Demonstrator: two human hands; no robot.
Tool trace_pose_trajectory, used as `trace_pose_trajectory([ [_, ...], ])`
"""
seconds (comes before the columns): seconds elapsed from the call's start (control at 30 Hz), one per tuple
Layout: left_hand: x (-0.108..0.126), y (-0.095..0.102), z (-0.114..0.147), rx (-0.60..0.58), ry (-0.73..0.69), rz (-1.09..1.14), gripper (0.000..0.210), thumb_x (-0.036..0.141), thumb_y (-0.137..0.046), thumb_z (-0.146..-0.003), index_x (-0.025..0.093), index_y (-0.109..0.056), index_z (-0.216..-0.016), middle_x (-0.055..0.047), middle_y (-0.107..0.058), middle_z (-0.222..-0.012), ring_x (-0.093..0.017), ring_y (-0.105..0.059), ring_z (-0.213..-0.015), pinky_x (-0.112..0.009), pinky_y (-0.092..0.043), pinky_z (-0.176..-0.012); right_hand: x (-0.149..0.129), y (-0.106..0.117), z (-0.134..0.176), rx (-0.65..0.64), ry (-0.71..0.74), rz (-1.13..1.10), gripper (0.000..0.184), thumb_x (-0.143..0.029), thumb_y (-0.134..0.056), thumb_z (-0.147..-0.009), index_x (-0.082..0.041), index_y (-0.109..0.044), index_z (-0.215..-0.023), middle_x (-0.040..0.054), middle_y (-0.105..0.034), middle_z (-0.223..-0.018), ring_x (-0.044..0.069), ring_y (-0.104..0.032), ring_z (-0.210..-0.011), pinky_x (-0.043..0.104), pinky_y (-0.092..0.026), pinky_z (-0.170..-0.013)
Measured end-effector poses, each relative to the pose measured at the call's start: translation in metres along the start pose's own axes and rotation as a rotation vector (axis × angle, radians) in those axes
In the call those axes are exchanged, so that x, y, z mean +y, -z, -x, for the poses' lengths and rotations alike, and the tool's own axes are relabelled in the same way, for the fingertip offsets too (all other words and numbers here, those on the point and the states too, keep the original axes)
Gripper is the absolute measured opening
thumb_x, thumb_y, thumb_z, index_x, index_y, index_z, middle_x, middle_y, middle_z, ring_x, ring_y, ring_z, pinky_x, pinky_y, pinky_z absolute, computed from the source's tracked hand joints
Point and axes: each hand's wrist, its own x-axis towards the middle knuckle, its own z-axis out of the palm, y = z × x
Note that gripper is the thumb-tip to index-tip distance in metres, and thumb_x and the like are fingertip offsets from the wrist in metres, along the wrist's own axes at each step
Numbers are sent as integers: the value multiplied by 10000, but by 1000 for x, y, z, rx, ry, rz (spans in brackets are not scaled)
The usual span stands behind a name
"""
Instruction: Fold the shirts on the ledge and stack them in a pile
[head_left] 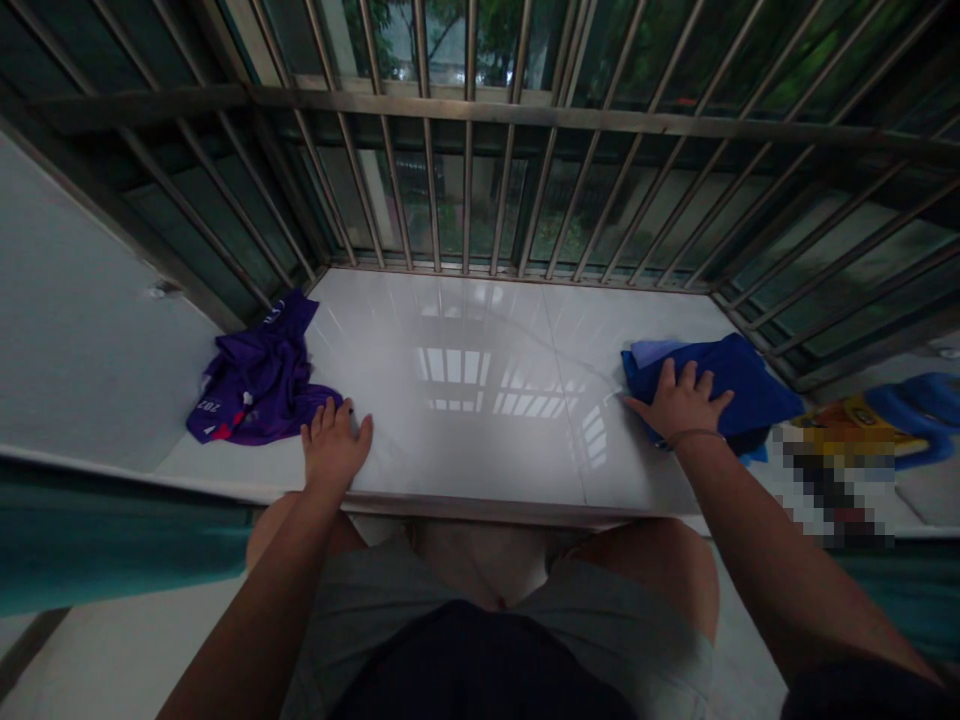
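Observation:
On the left of the ledge lies a crumpled purple garment (262, 375) with white lettering and a red patch. My left hand (334, 445) rests at its right end, fingers spread, the fingertips touching the edge of the cloth. To the right, my right hand (686, 400) lies flat with fingers spread on a stack of folded blue cloth (739, 375). A lighter blue piece and a dark piece show at the stack's edges. Neither hand grips anything.
A glossy white tiled ledge (480, 450) runs between the two cloth piles. Metal window bars (469, 200) close off its far side. A yellow and blue package (870, 420) stands at the far right beside a blurred-out patch. A teal curtain (112, 540) hangs at lower left.

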Motion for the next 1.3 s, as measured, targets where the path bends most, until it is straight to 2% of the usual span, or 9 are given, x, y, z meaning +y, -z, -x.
trace_pose_trajectory([
  [0.07, 0, 0, 0, -2, -2, 1, 733, 517, -411, -1139, 46, -561, -1680, -303, -440, -1811, -472, -413, -1688, -722, -285, -1381, -1, 0, 5, -5, 17, 5, 914, -686, -538, -1092, -123, -383, -1796, 348, -320, -1828, 590, -270, -1678, 873, -217, -1265],
  [0.17, 0, 0, 1, 2, -8, 4, 729, 514, -412, -1142, 42, -566, -1676, -302, -445, -1809, -469, -415, -1688, -717, -279, -1385, 3, 5, 1, 8, -36, -66, 710, -569, -352, -1169, -172, -547, -1726, 300, -438, -1791, 557, -366, -1647, 870, -261, -1263],
  [0.27, 0, 1, 2, 13, -11, 10, 717, 509, -426, -1139, 40, -582, -1659, -303, -465, -1796, -469, -430, -1676, -716, -289, -1381, 5, 11, -5, -7, -75, -116, 676, -537, -322, -1176, -187, -632, -1665, 270, -506, -1759, 541, -422, -1621, 863, -303, -1257],
  [0.43, 1, 2, 3, 25, -18, 15, 704, 512, -424, -1142, 43, -604, -1635, -301, -484, -1783, -468, -450, -1660, -709, -299, -1379, -9, 11, 3, -57, -40, -9, 835, -659, -555, -1097, -152, -498, -1758, 342, -377, -1809, 606, -307, -1668, 888, -263, -1243],
  [0.63, 0, 3, 3, 15, -17, 20, 696, 506, -433, -1144, 45, -609, -1634, -294, -492, -1780, -467, -448, -1661, -700, -296, -1384, -25, 7, 10, -27, -86, 10, 683, -556, -430, -1158, -154, -588, -1686, 369, -444, -1743, 580, -342, -1653, 866, -234, -1248],
  [0.8, -2, -2, 2, 42, -27, 20, 702, 511, -439, -1137, 38, -623, -1622, -303, -509, -1764, -483, -470, -1643, -725, -319, -1367, -35, 3, 9, -26, -122, 72, 717, -581, -530, -1122, -102, -582, -1654, 392, -412, -1746, 596, -327, -1658, 850, -218, -1268],
  [0.93, -4, -5, 1, 49, -29, 22, 696, 506, -452, -1133, 36, -630, -1613, -301, -516, -1760, -479, -481, -1636, -721, -327, -1366, -42, -3, 4, -29, -160, 101, 631, -513, -527, -1125, -65, -643, -1554, 419, -425, -1727, 604, -349, -1655, 823, -224, -1285],
  [1.07, -4, -4, 1, 53, -27, 34, 671, 509, -475, -1126, 69, -640, -1605, -285, -523, -1762, -460, -491, -1634, -707, -326, -1372, -45, -10, -2, -54, -174, 108, 551, -467, -539, -1115, -83, -691, -1480, 428, -432, -1721, 604, -354, -1654, 835, -238, -1264],
  [1.3, -3, -4, 2, 64, -29, 38, 692, 507, -469, -1122, 42, -635, -1607, -299, -526, -1753, -479, -492, -1628, -723, -324, -1367, -44, -18, 4, -2, -127, 140, 570, -503, -575, -1122, -117, -671, -1530, 397, -408, -1757, 600, -333, -1660, 853, -242, -1244],
])
